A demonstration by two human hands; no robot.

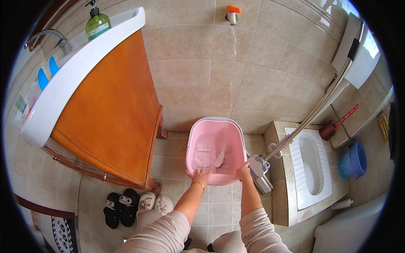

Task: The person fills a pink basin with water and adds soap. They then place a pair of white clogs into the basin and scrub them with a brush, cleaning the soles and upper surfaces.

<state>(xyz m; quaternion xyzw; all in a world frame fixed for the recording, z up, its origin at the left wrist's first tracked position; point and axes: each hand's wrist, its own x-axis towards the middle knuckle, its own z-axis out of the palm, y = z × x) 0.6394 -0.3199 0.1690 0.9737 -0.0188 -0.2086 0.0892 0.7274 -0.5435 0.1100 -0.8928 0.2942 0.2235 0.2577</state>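
Note:
A pink plastic basin [216, 126] with a grey-white rim stands on the tiled floor against the wall. Water runs down into it from a wall tap [233, 15] with an orange handle. Inside lies a small whitish item [219, 159], perhaps a brush, under or in the water. My left hand [199, 177], with a gold-coloured bracelet at the wrist, rests on the basin's near rim, fingers spread over the edge. My right hand [243, 172] grips the rim at the near right corner, its thumb on top and the other fingers partly hidden.
An orange-brown wooden cabinet [110, 110] with a white washbasin stands left. Black clogs [128, 207] and pale clogs [155, 202] lie near its foot. To the right are a flat mop [261, 170], a raised squat toilet [311, 164], a red brush holder [327, 130] and a blue basket [351, 161].

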